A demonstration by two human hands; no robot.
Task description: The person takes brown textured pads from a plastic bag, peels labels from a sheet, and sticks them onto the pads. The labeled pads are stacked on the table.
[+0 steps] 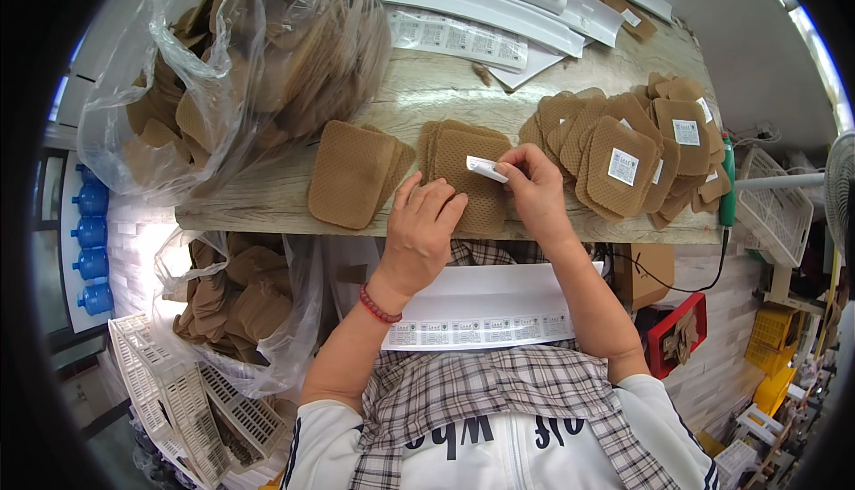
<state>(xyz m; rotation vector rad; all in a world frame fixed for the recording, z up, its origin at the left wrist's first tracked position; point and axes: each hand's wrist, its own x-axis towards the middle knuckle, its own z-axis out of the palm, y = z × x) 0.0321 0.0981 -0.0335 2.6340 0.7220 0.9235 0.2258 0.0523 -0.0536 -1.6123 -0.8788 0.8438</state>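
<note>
A small stack of brown, textured, rounded pads (469,147) lies at the table's front edge. My right hand (534,189) pinches a white printed sticker (486,168), which curls just above the top pad. My left hand (420,227) rests on the left side of this stack, fingers loosely spread and nothing in them. Left of it lies another small pile of plain brown pads (351,174). To the right is a heap of pads bearing white stickers (623,167). Across my lap lies a white sheet of stickers (481,330) with a printed row along its near edge.
A clear plastic bag of brown pads (294,71) stands at the table's back left. Another filled bag (240,294) hangs below. Curled white sheets (490,9) lie at the back. A green-handled tool (728,183) with a cord is at the right edge, near a fan (840,178).
</note>
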